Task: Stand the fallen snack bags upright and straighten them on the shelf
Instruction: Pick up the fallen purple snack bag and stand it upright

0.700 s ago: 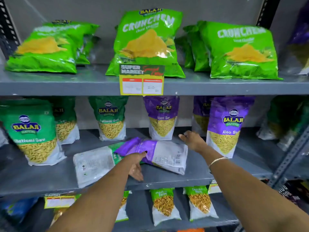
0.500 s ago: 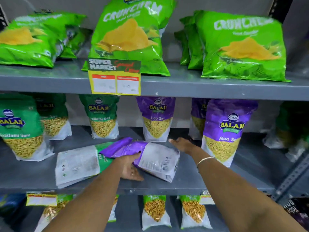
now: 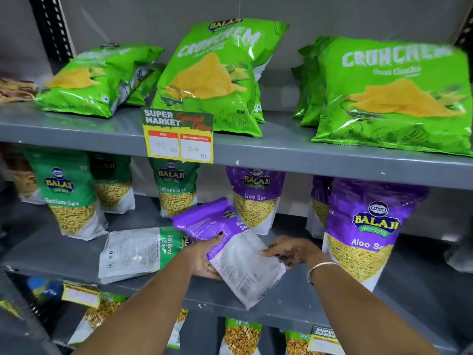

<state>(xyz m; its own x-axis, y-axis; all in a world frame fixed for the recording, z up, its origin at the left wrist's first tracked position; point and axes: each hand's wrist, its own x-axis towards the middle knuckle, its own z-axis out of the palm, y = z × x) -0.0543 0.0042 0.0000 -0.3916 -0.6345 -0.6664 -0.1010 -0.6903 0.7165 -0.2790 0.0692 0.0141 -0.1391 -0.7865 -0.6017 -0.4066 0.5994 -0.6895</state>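
On the middle shelf [image 3: 64, 249], at the far left, a green Ratlami Sev bag [image 3: 70, 198] is seen standing upright, with a second green bag [image 3: 112, 185] behind it. Next, a fallen green bag [image 3: 138, 252] is found lying flat on its face, its white back turned up and its green top pointing right. A third upright green bag [image 3: 176, 188] is set near the rear, behind it.

The left hand [image 3: 202, 260] is closed on the left edge of a purple Aloo Sev bag [image 3: 230, 249], thumb on the back panel and fingers beneath. This bag is held tilted, purple top up and to the left, white bottom corner down at the shelf's front edge; its top partly overlaps the fallen green bag. The right hand [image 3: 291, 249] is laid against the bag's right edge; whether it is gripped there cannot be told, as the fingers are blurred. A bangle [image 3: 320, 269] is worn on that wrist.

An upright purple bag [image 3: 256, 196] is seen behind the held one, and a larger-looking purple bag [image 3: 366, 231] stands at the right. A price tag [image 3: 178, 135] is fixed to the upper shelf edge.
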